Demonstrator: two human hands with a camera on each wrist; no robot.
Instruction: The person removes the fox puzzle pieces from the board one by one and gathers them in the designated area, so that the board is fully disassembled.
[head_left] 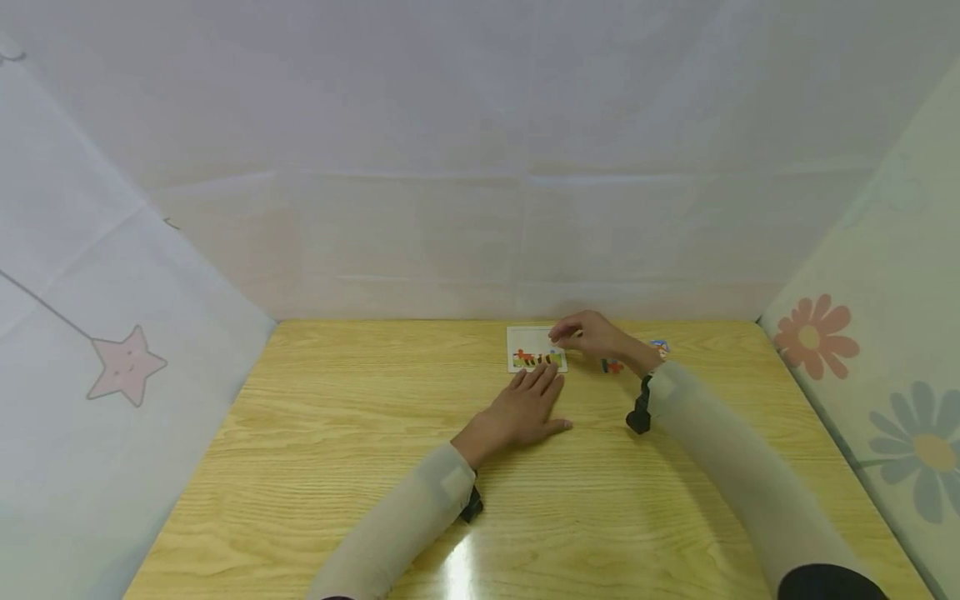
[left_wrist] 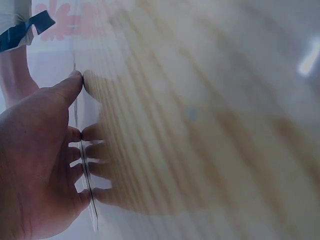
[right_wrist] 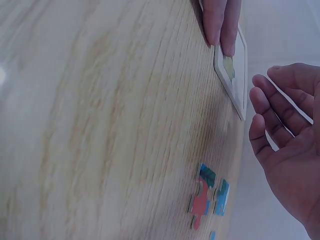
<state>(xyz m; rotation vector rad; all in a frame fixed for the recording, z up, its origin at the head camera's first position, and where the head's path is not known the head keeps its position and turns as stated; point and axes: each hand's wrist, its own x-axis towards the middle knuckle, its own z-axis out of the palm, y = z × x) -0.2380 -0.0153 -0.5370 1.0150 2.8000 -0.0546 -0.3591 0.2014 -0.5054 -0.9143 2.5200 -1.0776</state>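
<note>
"What's where?"
"My left hand (head_left: 527, 410) lies flat, touching the puzzle tray (head_left: 528, 337); my right hand (head_left: 591, 333) hovers by its right edge, fingers apparently parted."
"Loose pieces (right_wrist: 201, 200)?"
"On the table (head_left: 352, 375), right of the tray."

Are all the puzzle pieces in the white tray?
No, some loose puzzle pieces lie on the wooden table, outside the white tray.

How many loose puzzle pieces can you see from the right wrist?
3 at least: a red piece, a blue piece beside it, and a blue sliver cut off by the bottom edge; others may be hidden.
</note>
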